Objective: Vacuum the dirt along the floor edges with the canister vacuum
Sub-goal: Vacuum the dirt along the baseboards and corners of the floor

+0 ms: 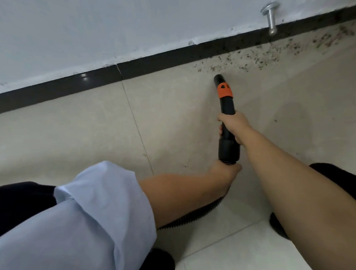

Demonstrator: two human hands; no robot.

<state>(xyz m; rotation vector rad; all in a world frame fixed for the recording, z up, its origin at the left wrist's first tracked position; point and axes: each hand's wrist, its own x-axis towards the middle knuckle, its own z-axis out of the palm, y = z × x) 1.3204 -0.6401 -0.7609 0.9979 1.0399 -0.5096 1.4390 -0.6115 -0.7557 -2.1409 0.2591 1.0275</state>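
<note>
A black vacuum wand with an orange collar points at the beige tiled floor, its open mouth a short way below a band of dark dirt specks that runs along the black baseboard to the right. My right hand grips the wand's middle. My left hand holds the ribbed black hose just under the wand's thick rear end, and its fingers are hidden. The canister itself is out of view.
A metal door stop sticks out of the white wall above the dirt. A few stray specks lie on the tiles to the right. My dark trouser knees and black shoes are at the bottom corners.
</note>
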